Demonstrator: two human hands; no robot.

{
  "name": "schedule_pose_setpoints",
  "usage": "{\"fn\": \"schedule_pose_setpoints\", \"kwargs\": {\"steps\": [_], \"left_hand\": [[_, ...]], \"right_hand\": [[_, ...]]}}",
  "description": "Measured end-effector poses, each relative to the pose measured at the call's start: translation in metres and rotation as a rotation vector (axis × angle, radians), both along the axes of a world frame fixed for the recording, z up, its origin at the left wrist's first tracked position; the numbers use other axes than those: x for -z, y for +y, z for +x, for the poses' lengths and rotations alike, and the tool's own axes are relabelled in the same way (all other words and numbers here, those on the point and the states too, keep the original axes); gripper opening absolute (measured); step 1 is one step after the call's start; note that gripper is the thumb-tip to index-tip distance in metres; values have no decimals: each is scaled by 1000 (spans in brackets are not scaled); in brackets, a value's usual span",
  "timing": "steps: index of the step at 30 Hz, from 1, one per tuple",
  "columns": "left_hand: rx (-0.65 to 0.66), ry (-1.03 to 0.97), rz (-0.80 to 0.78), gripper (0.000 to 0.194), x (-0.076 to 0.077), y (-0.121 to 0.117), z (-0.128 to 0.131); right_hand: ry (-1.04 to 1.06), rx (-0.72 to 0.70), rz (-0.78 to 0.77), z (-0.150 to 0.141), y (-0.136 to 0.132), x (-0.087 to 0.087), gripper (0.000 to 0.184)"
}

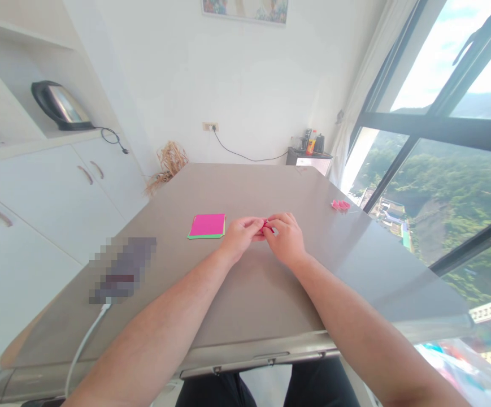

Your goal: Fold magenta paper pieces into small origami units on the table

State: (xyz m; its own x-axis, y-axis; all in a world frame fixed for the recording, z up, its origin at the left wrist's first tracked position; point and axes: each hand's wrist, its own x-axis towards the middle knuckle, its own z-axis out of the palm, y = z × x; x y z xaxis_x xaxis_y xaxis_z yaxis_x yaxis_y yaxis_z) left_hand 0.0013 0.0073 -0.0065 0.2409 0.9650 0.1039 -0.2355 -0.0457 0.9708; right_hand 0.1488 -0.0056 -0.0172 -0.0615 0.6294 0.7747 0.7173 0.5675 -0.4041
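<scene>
Head view shows the fingers of the left hand (237,237) and right hand (288,240) meeting, both pinching a small pink-red piece (267,228), mostly hidden by them, above the middle of the bench (266,186). The step in hand looks like fine shaping or adjusting with the fingertips; the next move calls for light, even pressure from both sides. Just left lies a stack of colored squares (207,224), magenta on top, green showing at its near edge. Crumpled pink pieces (340,206) lie far right; a pixelated item (123,268) with a white cable (82,342), near left.
</scene>
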Motion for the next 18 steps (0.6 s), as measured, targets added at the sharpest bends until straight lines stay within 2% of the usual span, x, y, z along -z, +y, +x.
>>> {"fn": "schedule_pose_setpoints", "kwargs": {"steps": [3, 6, 8, 11, 18], "left_hand": [[1, 1, -3, 36, 0, 1, -2], [-43, -70, -53, 36, -2, 4, -8], [-90, -133, -98, 36, -4, 7, -14], [-121, -175, -130, 37, -7, 10, -20], [-59, -124, -95, 43, -6, 5, -14]], "right_hand": [[36, -25, 9, 0, 0, 0, 18], [124, -64, 28, 1, -1, 1, 10], [135, -101, 29, 3, -1, 3, 16], [76, -120, 37, 5, -3, 4, 18], [-108, -89, 84, 4, -6, 2, 22]]}}
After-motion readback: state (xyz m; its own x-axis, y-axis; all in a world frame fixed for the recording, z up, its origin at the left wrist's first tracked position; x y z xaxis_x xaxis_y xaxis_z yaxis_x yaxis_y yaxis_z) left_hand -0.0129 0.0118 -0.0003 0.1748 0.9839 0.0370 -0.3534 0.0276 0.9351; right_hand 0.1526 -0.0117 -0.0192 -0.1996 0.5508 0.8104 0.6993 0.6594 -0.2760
